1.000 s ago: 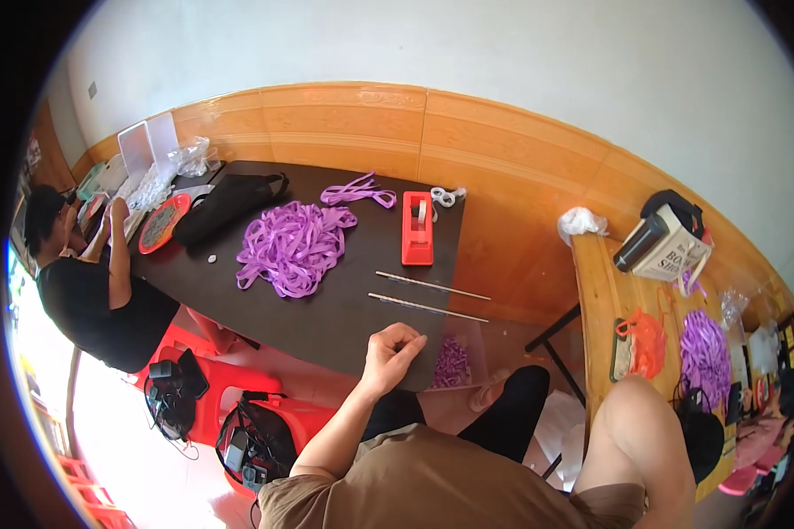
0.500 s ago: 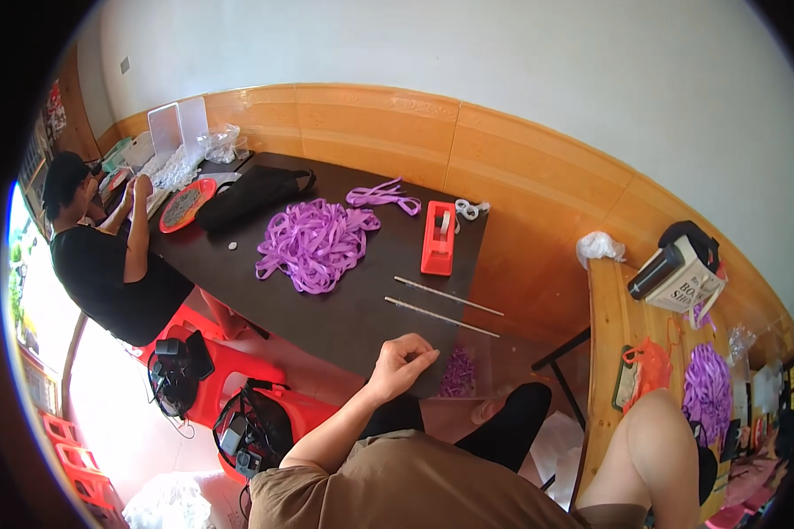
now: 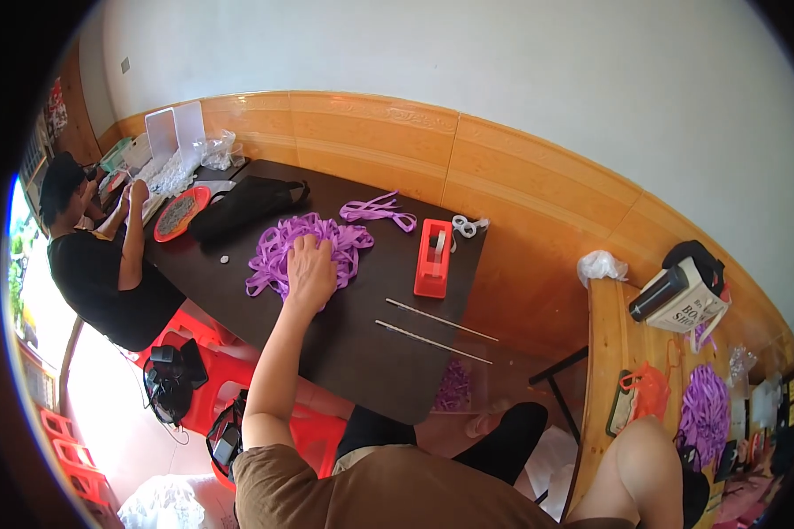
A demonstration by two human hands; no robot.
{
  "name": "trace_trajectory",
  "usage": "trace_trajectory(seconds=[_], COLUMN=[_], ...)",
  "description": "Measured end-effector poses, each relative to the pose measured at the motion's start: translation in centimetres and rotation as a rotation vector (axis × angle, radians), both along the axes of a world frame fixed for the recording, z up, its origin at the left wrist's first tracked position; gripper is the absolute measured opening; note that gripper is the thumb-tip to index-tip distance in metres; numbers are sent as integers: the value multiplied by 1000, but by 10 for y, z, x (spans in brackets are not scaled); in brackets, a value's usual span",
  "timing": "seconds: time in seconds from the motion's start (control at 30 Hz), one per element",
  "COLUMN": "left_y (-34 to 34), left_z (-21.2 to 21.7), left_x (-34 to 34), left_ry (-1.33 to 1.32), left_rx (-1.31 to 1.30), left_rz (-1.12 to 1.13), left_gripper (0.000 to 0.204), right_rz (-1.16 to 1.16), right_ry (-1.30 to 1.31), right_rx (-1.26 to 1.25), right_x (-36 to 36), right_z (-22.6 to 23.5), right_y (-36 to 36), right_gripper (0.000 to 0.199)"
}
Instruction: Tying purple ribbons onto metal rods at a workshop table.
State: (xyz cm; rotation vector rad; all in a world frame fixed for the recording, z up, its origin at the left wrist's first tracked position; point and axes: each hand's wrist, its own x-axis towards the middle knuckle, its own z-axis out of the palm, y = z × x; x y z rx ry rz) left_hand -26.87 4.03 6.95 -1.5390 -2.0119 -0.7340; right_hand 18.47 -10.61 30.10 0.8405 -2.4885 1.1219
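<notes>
My left hand (image 3: 311, 271) reaches over the heap of purple ribbon (image 3: 353, 242) on the dark table. Its fingers are a little apart and point down onto the loops; the tips are partly hidden there. No ribbon visibly rises with the hand. Behind the heap lies a smaller bundle of purple ribbon (image 3: 378, 212). Two thin pale sticks (image 3: 439, 319) lie side by side near the table's right end, in front of a red tape dispenser (image 3: 432, 258). My right arm (image 3: 631, 467) is bent at the lower right, and its hand does not show.
Scissors with white handles (image 3: 469, 227) lie beside the dispenser. A black bag (image 3: 251, 209) and a red tray of grey bits (image 3: 181, 214) stand farther left, near a co-worker (image 3: 106, 273). A wooden bench (image 3: 604, 353) at right bears more purple ribbon (image 3: 704, 414) and a tote bag (image 3: 679, 295).
My left hand has moved from the table's near edge, forward and left, onto the heap of purple ribbon. Its arm is now stretched out. The view has shifted slightly.
</notes>
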Motion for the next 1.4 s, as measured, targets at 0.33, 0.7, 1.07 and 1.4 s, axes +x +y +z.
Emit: trace_trajectory(seconds=[0.33, 0.7, 1.07, 1.4], left_y=[23, 17, 33, 31], left_z=[19, 176, 276, 325], left_x=[-27, -1, -6, -4], left_ry=[-730, -1216, -990, -858], left_rx=[365, 450, 510, 398], left_rz=[-349, -836, -992, -1143], left_gripper=[9, 18, 19, 13], right_rz=[-613, -273, -555, -951], right_ry=[367, 551, 514, 567], right_rx=[343, -12, 166, -123], right_x=[-50, -113, -64, -64], right_z=[-26, -37, -56, -117], right_y=[65, 76, 89, 103], right_gripper=[16, 26, 7, 20])
